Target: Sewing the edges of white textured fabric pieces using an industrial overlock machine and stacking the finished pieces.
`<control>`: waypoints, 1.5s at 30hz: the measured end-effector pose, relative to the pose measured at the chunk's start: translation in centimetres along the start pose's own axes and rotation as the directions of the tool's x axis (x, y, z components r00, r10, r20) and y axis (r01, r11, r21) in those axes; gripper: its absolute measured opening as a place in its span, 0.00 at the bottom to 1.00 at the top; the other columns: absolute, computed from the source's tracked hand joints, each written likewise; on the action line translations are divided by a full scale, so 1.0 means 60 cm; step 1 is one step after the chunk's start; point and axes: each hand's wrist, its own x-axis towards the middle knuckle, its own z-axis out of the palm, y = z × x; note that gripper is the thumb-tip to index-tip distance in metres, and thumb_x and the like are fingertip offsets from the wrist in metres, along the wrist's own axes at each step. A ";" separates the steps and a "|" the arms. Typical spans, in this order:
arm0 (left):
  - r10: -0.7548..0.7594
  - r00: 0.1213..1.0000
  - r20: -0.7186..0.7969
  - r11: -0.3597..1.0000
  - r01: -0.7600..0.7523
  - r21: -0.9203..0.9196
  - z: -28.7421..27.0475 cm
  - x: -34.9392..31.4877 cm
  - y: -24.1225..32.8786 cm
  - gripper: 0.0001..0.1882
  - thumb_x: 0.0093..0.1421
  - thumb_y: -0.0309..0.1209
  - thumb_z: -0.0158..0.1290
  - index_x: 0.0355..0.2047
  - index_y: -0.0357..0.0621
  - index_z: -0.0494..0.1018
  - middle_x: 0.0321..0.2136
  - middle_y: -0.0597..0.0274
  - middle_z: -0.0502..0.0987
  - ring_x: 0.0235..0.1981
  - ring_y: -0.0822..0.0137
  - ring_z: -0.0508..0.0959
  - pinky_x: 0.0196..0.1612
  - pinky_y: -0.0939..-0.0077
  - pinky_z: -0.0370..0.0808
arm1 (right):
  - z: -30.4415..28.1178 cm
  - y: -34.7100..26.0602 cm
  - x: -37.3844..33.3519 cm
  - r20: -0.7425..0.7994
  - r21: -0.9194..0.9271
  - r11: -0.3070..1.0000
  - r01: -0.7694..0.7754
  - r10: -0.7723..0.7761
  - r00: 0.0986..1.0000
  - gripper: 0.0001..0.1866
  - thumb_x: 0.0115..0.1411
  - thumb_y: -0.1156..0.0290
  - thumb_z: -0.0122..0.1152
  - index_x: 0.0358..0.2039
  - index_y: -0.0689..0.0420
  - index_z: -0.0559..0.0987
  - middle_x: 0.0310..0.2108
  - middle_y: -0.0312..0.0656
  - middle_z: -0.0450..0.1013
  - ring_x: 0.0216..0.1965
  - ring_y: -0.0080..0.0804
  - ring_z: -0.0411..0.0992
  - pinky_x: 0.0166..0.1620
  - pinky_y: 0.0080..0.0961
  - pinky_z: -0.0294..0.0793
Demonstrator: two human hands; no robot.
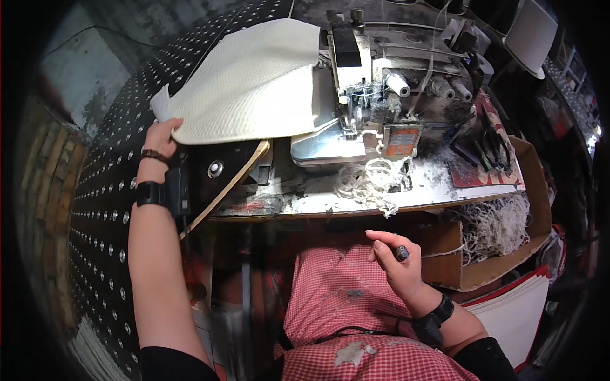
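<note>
A cream ribbed fabric piece lies over the left of the work surface, its right edge close to the sewing machine. My left hand pinches its near left corner. Just above that hand a small white flap sticks up. Down in front of the table, above my lap, my right hand is closed round a small dark cylindrical tool; most of the tool is hidden in the palm. The machine's lit metal plate sits between the fabric and the table's front edge.
Loose white thread trimmings lie at the front edge. Scissors rest on a red board to the right. A cardboard box full of thread waste stands below. A black studded table runs along the left.
</note>
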 end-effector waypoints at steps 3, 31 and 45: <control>0.427 0.890 -0.160 0.521 -0.098 0.848 0.023 -0.051 0.009 0.50 0.31 0.15 0.57 0.56 0.30 0.44 0.49 0.43 0.63 0.47 0.52 0.68 0.51 0.67 0.65 | -0.004 0.006 0.011 -0.004 0.006 1.000 -0.013 0.013 1.000 0.12 0.57 0.78 0.49 0.41 0.63 0.74 0.24 0.35 0.71 0.27 0.16 0.67 0.31 0.12 0.67; 0.179 0.497 0.849 0.868 -0.486 0.101 0.276 -0.193 -0.018 0.06 0.47 0.18 0.56 0.23 0.35 0.69 0.23 0.68 0.68 0.24 0.80 0.71 0.28 0.87 0.68 | 0.128 -0.084 0.227 0.253 0.406 0.771 -0.491 0.422 0.871 0.21 0.61 0.52 0.34 0.18 0.49 0.66 0.09 0.25 0.54 0.11 0.16 0.47 0.16 0.14 0.45; 0.181 0.533 0.826 0.890 -0.446 0.093 0.279 -0.190 -0.021 0.04 0.44 0.15 0.57 0.19 0.34 0.72 0.22 0.66 0.69 0.22 0.78 0.71 0.23 0.86 0.68 | 0.129 -0.079 0.221 0.240 0.444 0.797 -0.409 0.334 0.912 0.20 0.60 0.52 0.38 0.20 0.51 0.67 0.10 0.26 0.54 0.11 0.15 0.47 0.15 0.14 0.44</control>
